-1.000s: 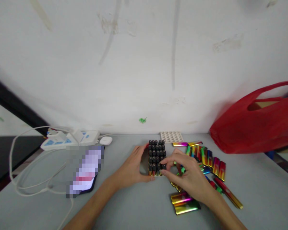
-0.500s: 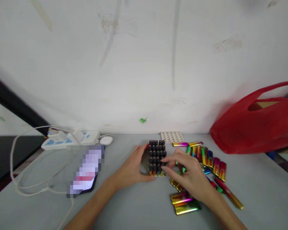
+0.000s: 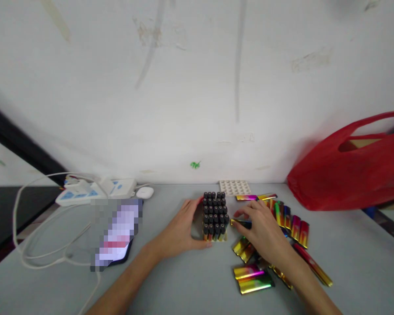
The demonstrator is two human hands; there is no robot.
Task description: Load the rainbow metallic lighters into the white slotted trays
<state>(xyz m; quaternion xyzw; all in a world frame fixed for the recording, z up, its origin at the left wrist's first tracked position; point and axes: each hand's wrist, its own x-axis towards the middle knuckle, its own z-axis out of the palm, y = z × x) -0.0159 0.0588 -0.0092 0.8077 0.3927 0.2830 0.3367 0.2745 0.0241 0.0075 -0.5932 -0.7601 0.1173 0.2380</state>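
A block of upright black-topped lighters (image 3: 215,210) stands in tight rows, with part of a pale tray (image 3: 225,239) showing at its lower right corner. My left hand (image 3: 184,227) curves around the left side of the block, fingers behind and thumb along the front. Just right of the block, my right hand (image 3: 258,223) pinches a slim lighter (image 3: 241,223), its gold end pointing left. Beneath and around that hand lie loose shiny lighters (image 3: 256,284) in gold, red, green and purple; the hand and forearm hide some of them.
A white gridded tray (image 3: 234,187) lies against the wall. On the right is a red bag (image 3: 348,170). To the left are a phone (image 3: 120,234), a power strip (image 3: 118,189) with looping white cables (image 3: 46,262), and a small white case (image 3: 145,192).
My right hand has moved from the block's right edge rightward to the loose pile, where it now grips a lighter. My left hand stays around the block.
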